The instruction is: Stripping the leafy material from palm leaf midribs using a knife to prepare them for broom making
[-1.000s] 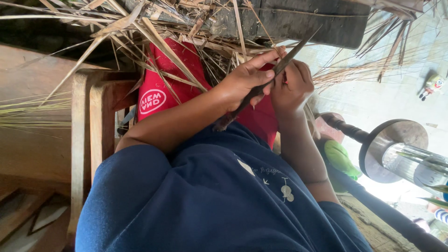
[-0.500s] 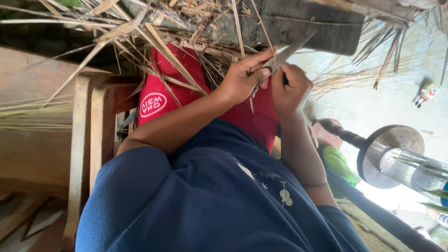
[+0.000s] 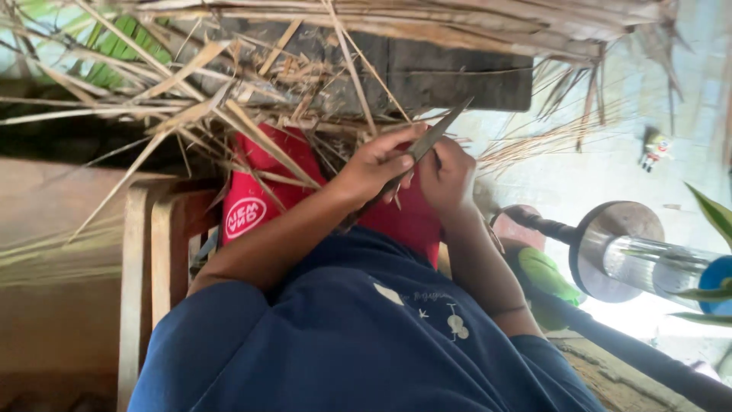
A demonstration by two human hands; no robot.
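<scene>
Thin pale bamboo strip (image 3: 398, 200), held at centre over the red cloth (image 3: 263, 194): gripped by right hand (image 3: 446, 175), shaved with dark long-bladed knife (image 3: 427, 145) clasped in left hand (image 3: 374, 164). Dry shavings (image 3: 252, 84) are piled beyond; trimming is judged unfinished.

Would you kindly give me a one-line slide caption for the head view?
Both hands, left and right, work a knife over red cloth amid dry leaves.

pale floor (image 3: 610, 172), dry leaf strips (image 3: 534, 141), small toy figure (image 3: 653, 148)

A small toy figure (image 3: 652, 149) lies on the pale floor (image 3: 610, 175), well apart from the wooden chair (image 3: 149, 252).
</scene>
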